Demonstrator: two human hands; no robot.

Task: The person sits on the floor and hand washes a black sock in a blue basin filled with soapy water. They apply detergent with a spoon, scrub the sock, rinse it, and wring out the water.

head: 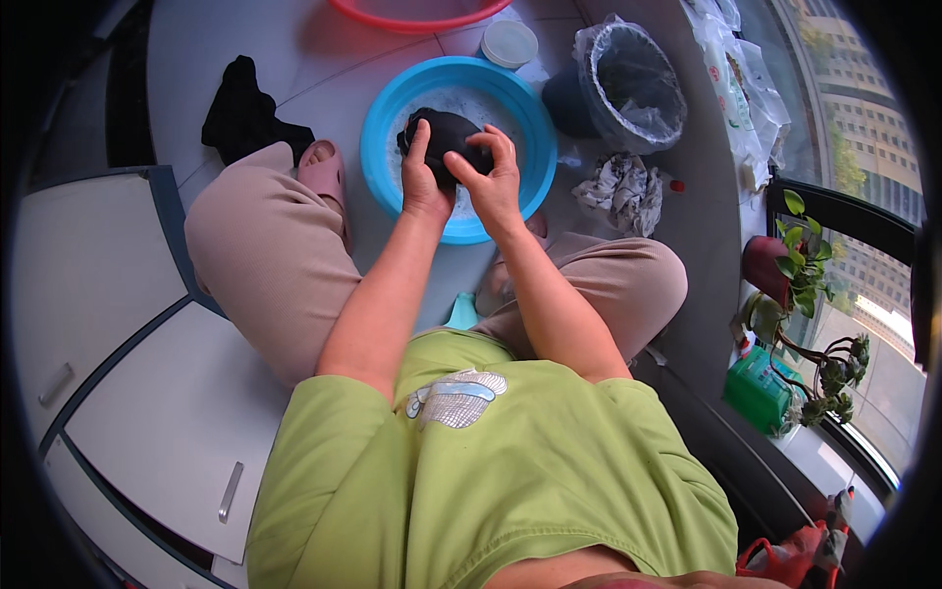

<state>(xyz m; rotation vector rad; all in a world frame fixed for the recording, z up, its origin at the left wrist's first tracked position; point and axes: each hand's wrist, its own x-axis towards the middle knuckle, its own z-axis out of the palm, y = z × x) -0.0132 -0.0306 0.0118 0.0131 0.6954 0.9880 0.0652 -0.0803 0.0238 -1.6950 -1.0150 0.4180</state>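
Observation:
A bunched black cloth (445, 136) is held over a blue plastic basin (377, 173) that stands on the floor between my feet. Whitish, sudsy water (471, 97) shows in the basin around the cloth. My left hand (425, 180) grips the cloth from its left and near side, the thumb pointing up along it. From the right, my right hand (494, 177) holds the same cloth with curled fingers and the thumb across its near face. Whether the cloth's underside touches the water is hidden.
Beyond the basin are a red basin (419, 26) and a lidded round tub (509, 44). Right of it stand a bag-lined bin (563, 103) and crumpled paper (622, 195). Another black cloth (239, 114) lies left. White cabinets (169, 427) flank my left; potted plants (765, 265) line the sill.

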